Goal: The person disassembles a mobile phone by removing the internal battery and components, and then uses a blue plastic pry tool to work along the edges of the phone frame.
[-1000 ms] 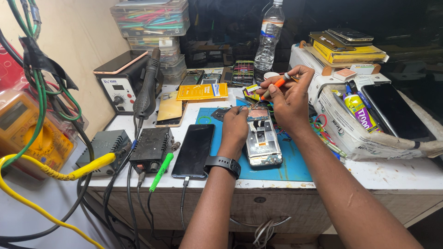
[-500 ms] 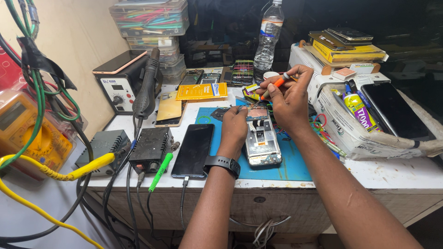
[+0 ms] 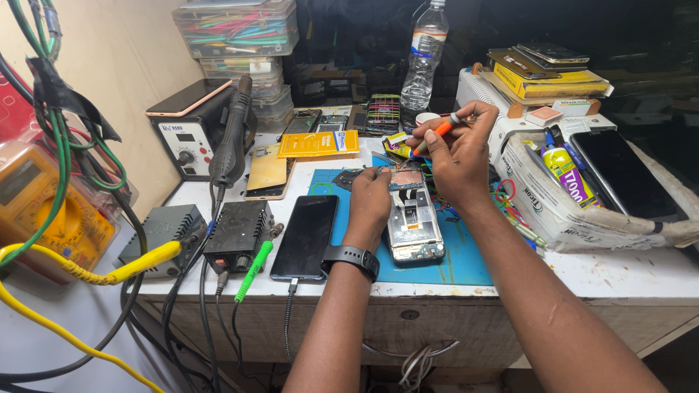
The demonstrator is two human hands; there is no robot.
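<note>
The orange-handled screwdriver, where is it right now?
In the head view, the orange-handled screwdriver is in the right hand, tip angled down toward the opened phone on the blue mat.

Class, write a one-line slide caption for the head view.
Left hand steadies an opened phone on a blue mat while the right hand holds an orange-handled screwdriver.

Cream wall (image 3: 138,80) beside cluttered white workbench (image 3: 619,273), dim backdrop.
</note>
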